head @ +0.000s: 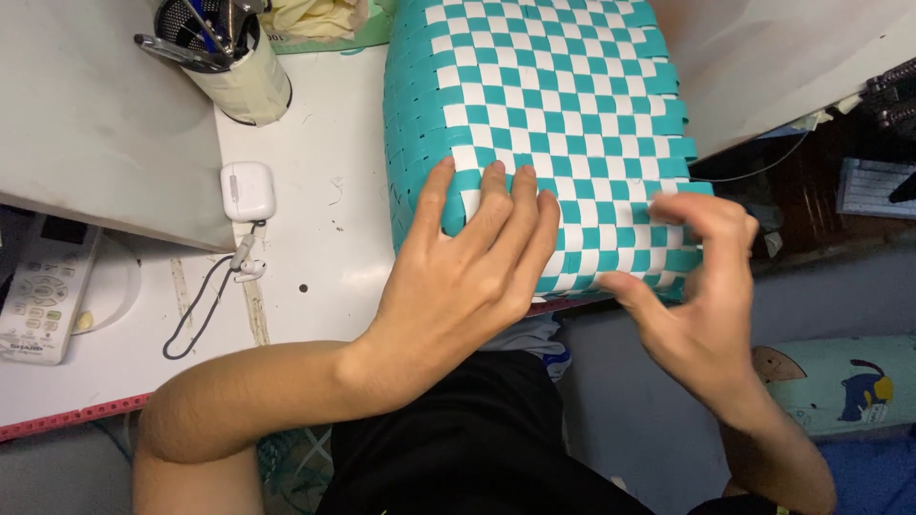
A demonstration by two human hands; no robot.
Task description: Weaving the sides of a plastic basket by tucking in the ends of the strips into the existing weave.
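Observation:
A woven piece of teal and white plastic strips [549, 105] in a checker pattern lies on the white table [324, 229], its near edge hanging over the table's front. My left hand [468, 277] lies flat on its lower left part, fingers spread and pressing down. At the lower right corner, my right hand [692, 296] has its thumb and fingers curled and pinching at a strip end on the edge. My forearms come in from the bottom of the view.
A white earbud case [247, 190] with a cord lies left of the weave. A mesh pen holder [224, 52] with tools stands at the back left. A remote control [38, 300] rests at the far left. Cloth lies at the back.

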